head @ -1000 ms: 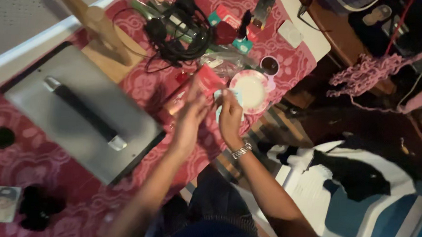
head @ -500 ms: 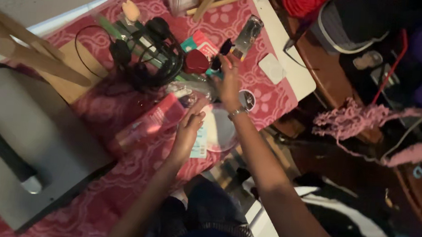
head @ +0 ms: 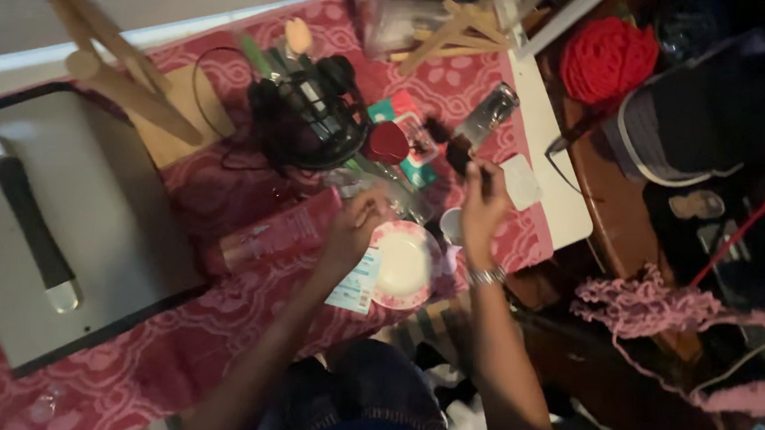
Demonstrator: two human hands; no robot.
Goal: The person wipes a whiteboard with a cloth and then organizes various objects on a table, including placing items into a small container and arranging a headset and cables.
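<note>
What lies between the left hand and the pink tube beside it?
Nothing visible. The left hand rests right at the end of the pink tube; whether they touch is unclear. The right hand holds a small dark object.

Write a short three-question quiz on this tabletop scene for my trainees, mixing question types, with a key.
1. True or false: the right hand holds a small dark object above the table.
2. What lies just right of the left hand?
A. a round pink-rimmed dish
B. a kettle
C. a laptop
3. Fill in: the ball of yarn at the top right is ____.

Key:
1. True; the right hand's fingers pinch it, though blur hides what it is.
2. A
3. red
</note>
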